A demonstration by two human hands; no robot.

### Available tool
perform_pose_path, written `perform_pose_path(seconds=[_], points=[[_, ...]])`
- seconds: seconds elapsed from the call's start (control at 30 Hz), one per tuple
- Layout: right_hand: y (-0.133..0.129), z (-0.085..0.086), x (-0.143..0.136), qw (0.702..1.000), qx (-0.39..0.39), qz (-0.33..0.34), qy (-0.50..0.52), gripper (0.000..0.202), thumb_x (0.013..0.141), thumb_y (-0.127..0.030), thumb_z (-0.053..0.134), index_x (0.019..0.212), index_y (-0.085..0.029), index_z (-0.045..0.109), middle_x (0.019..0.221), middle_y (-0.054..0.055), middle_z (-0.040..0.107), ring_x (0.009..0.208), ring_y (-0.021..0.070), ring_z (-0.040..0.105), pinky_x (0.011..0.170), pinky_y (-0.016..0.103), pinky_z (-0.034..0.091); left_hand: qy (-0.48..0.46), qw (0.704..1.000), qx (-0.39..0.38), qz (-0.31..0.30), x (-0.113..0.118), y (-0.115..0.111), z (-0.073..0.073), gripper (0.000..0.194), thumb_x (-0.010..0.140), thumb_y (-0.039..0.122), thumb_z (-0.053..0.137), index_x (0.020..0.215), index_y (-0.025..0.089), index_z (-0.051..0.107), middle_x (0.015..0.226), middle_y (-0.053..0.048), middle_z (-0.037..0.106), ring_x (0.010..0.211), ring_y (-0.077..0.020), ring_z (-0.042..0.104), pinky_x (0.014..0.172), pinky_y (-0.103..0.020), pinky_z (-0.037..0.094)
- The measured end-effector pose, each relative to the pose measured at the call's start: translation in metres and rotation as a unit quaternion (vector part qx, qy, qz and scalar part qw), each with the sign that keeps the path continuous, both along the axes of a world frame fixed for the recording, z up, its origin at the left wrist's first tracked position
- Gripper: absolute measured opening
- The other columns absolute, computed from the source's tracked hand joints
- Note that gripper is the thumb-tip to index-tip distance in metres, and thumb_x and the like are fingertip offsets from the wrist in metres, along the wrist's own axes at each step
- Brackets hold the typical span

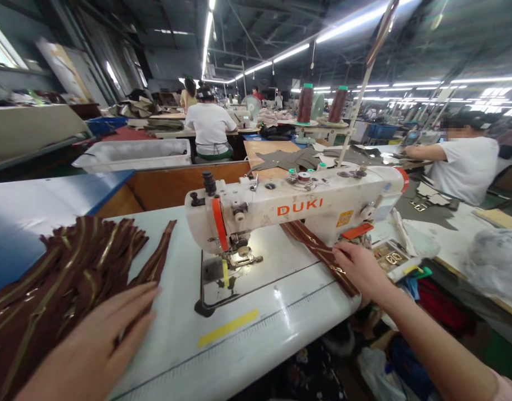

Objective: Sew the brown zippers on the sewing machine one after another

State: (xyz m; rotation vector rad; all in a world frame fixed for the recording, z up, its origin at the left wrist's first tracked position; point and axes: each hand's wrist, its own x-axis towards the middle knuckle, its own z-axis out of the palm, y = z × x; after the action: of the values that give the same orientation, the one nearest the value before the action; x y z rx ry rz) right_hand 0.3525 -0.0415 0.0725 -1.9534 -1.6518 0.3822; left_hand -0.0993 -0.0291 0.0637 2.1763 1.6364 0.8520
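My left hand (101, 334) is closed around the lower part of a brown zipper strip (157, 259), whose free end points away from me. Beside and beneath that hand spreads a thick pile of brown zippers (72, 273) with gold-coloured teeth. At the right of the machine bed, my right hand (360, 267) pinches brown zipper strips (318, 250) that run back under the machine arm. The white sewing machine (259, 206) stands between my hands. Its presser foot (243, 259) has no zipper under it.
A yellow tape mark (228, 327) and a ruler scale lie along the table front. Right of the machine sits a small tray (391, 256) with metal buckles. Thread cones (306, 104) stand behind. Co-workers sit ahead (209, 125) and at the right (464, 161).
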Motion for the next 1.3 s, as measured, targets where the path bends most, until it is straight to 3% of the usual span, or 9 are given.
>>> perform_pose_path(seconds=[0.07, 0.13, 0.23, 0.33, 0.43, 0.53, 0.63, 0.9, 1.3], points=[[-0.005, 0.004, -0.012, 0.974, -0.006, -0.003, 0.228, 0.028, 0.082, -0.042, 0.052, 0.067, -0.02, 0.055, 0.056, -0.001, 0.057, 0.052, 0.0143, 0.05, 0.053, 0.025, 0.037, -0.085, 0.991, -0.1, 0.0, 0.05, -0.024, -0.007, 0.038, 0.068, 0.059, 0.063, 0.099, 0.037, 0.072, 0.113, 0.001, 0.07, 0.111, -0.0332, 0.059, 0.108, -0.045, 0.034], [-0.018, 0.0, -0.035, 0.887, -0.023, -0.011, 0.462, 0.035, 0.074, -0.053, 0.063, 0.07, -0.02, 0.054, 0.055, -0.003, 0.056, 0.048, 0.0116, 0.048, 0.049, 0.023, 0.037, -0.184, 0.954, -0.231, -0.048, 0.103, -0.044, -0.009, 0.039, 0.071, 0.062, 0.061, 0.093, 0.033, 0.074, 0.108, -0.001, 0.072, 0.108, -0.0305, 0.061, 0.104, -0.038, 0.041], [-0.052, -0.019, -0.082, 0.755, -0.072, -0.035, 0.651, 0.04, 0.067, -0.052, 0.075, 0.073, -0.018, 0.056, 0.065, 0.0, 0.063, 0.056, 0.0106, 0.056, 0.058, 0.022, 0.045, -0.395, 0.827, -0.396, -0.06, 0.169, -0.056, -0.009, 0.055, 0.073, 0.064, 0.062, 0.106, 0.02, 0.069, 0.103, -0.009, 0.071, 0.098, -0.0265, 0.064, 0.09, -0.037, 0.048], [-0.088, -0.044, -0.119, 0.711, -0.15, -0.018, 0.687, 0.042, 0.068, -0.057, 0.074, 0.079, -0.019, 0.061, 0.072, 0.003, 0.067, 0.064, 0.0145, 0.062, 0.061, 0.025, 0.049, -0.51, 0.722, -0.461, -0.074, 0.203, -0.053, -0.013, 0.052, 0.072, 0.064, 0.062, 0.084, 0.014, 0.067, 0.078, -0.008, 0.067, 0.07, -0.0177, 0.062, 0.069, -0.03, 0.049], [-0.106, -0.061, -0.127, 0.729, -0.209, 0.051, 0.65, 0.044, 0.066, -0.065, 0.07, 0.08, -0.024, 0.066, 0.075, 0.005, 0.07, 0.069, 0.0208, 0.066, 0.065, 0.03, 0.051, -0.5, 0.752, -0.429, -0.022, 0.208, -0.048, -0.019, 0.044, 0.067, 0.058, 0.069, 0.065, 0.015, 0.058, 0.06, 0.0, 0.055, 0.054, -0.0114, 0.05, 0.056, -0.025, 0.04], [-0.1, -0.065, -0.109, 0.816, -0.192, 0.143, 0.527, 0.038, 0.073, -0.063, 0.064, 0.073, -0.026, 0.07, 0.073, 0.007, 0.07, 0.073, 0.0253, 0.065, 0.072, 0.036, 0.053, -0.425, 0.817, -0.389, 0.017, 0.199, -0.051, -0.023, 0.038, 0.061, 0.05, 0.072, 0.058, 0.017, 0.054, 0.053, 0.003, 0.048, 0.051, -0.0105, 0.042, 0.051, -0.025, 0.032], [-0.077, -0.064, -0.093, 0.872, -0.103, 0.06, 0.474, 0.041, 0.067, -0.058, 0.07, 0.091, -0.024, 0.073, 0.085, 0.008, 0.072, 0.082, 0.0264, 0.067, 0.078, 0.036, 0.055, -0.418, 0.816, -0.399, 0.017, 0.19, -0.061, -0.021, 0.032, 0.057, 0.043, 0.073, 0.063, 0.017, 0.056, 0.056, 0.002, 0.054, 0.053, -0.0116, 0.045, 0.051, -0.025, 0.032], [-0.056, -0.064, -0.114, 0.861, -0.139, 0.251, 0.421, 0.034, 0.077, -0.051, 0.064, 0.097, -0.026, 0.075, 0.098, 0.009, 0.073, 0.093, 0.0288, 0.067, 0.091, 0.041, 0.051, -0.467, 0.755, -0.459, 0.023, 0.177, -0.077, -0.01, 0.031, 0.052, 0.038, 0.076, 0.064, 0.019, 0.054, 0.05, 0.005, 0.056, 0.047, -0.0113, 0.05, 0.051, -0.024, 0.038], [-0.052, -0.061, -0.131, 0.88, -0.03, 0.126, 0.457, 0.037, 0.076, -0.056, 0.063, 0.081, -0.021, 0.072, 0.077, 0.006, 0.07, 0.067, 0.0197, 0.062, 0.062, 0.028, 0.053, -0.479, 0.758, -0.442, -0.004, 0.189, -0.074, -0.015, 0.049, 0.055, 0.061, 0.072, 0.072, 0.02, 0.051, 0.049, 0.003, 0.057, 0.043, -0.0126, 0.049, 0.048, -0.025, 0.039]])
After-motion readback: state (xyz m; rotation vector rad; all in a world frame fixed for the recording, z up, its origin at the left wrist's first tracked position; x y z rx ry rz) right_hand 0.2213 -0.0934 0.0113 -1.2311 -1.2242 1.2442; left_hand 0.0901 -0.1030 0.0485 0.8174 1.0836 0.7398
